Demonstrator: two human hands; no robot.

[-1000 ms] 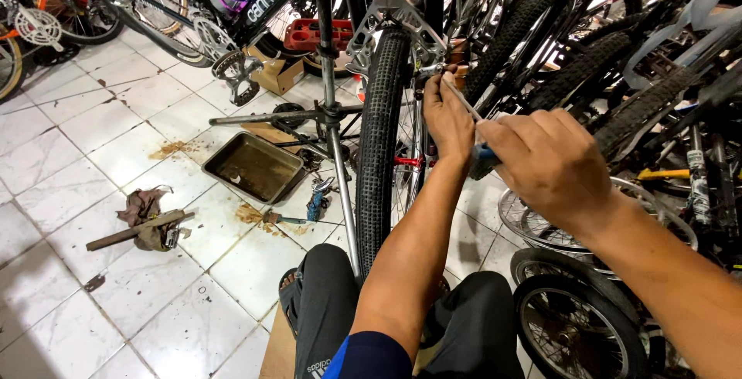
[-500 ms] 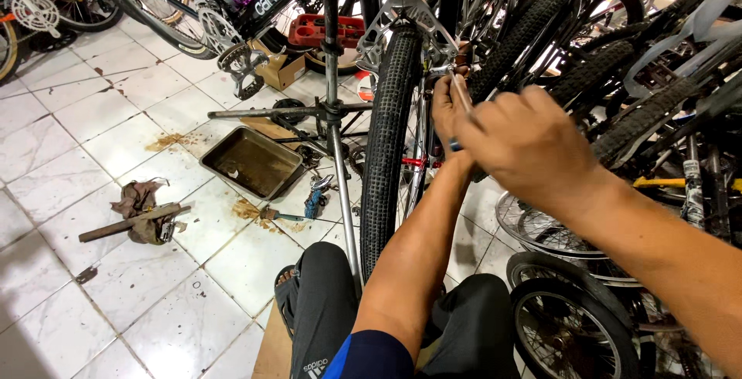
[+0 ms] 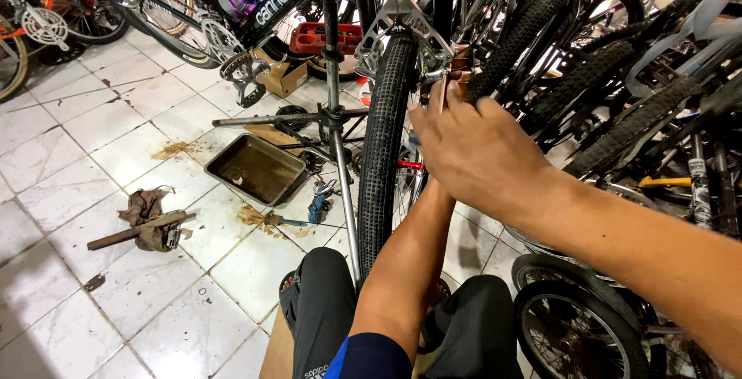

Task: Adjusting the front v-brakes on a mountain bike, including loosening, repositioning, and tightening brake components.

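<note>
A: Listing what I have at the hands. Right hand (image 3: 479, 155): fingers spread flat, palm down, resting against the wheel (image 3: 382, 147) near its top, beside the brake (image 3: 444, 70). It covers whatever sits under it, so I cannot tell if it grips anything.

B: Left hand?

A: Left hand (image 3: 434, 108): almost wholly hidden behind the right. Only fingertips show by the rim. Open or closed, I cannot tell.

B: The wheel itself?

A: Directly ahead of both hands, upright in the fork (image 3: 402, 8), bike held on a stand (image 3: 334, 116). Black knobby rubber tyre, matt, grippy; thin metal rim and spokes behind it. I judge it light for its size, the tyre springy, rim stiff, spokes easily bent. Best taken by the tyre tread or the rim edge, not the spokes.

B: Brake?

A: Small bare-metal arms, hard, rust-tinged, probably greasy and slippery. Fingertip hold only.

B: Left of the hands?

A: Tray (image 3: 256, 166): rectangular, dull metal, shallow, grimy. Rag (image 3: 143, 209): soft, brown, crumpled, with a bar (image 3: 135, 230) lying across it. Blue-handled tool (image 3: 317, 207) near the stand's foot. Floor (image 3: 93, 147): white glazed tile, stained, likely slick.

B: Right of them?

A: Stacked tyres (image 3: 618, 93), black, knobby, leaning close together.
</note>
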